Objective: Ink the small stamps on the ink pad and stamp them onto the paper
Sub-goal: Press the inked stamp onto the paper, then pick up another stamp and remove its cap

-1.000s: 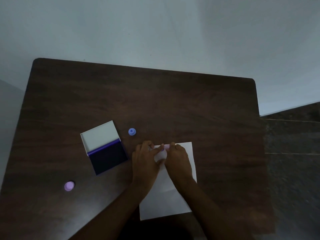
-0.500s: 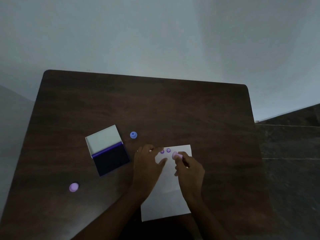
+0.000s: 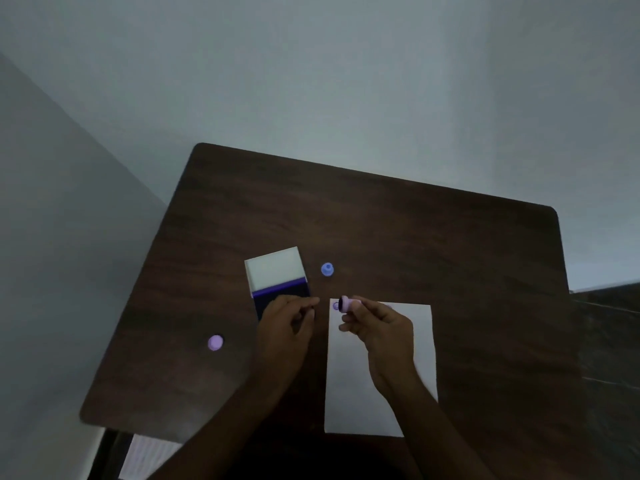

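The right hand [image 3: 379,329] pinches a pink stamp [image 3: 347,304] above the paper [image 3: 408,344], near its far left corner. The left hand [image 3: 285,322], fingers loosely curled, holds nothing and overlaps the open ink pad [image 3: 277,278] on the counter [image 3: 415,237]. Farther off stands a blue stamp [image 3: 327,269].

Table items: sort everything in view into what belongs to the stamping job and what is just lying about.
Belongs: ink pad, paper, pink stamp pinched in right hand, blue stamp, purple stamp, left hand.
Lying about: only the table itself.
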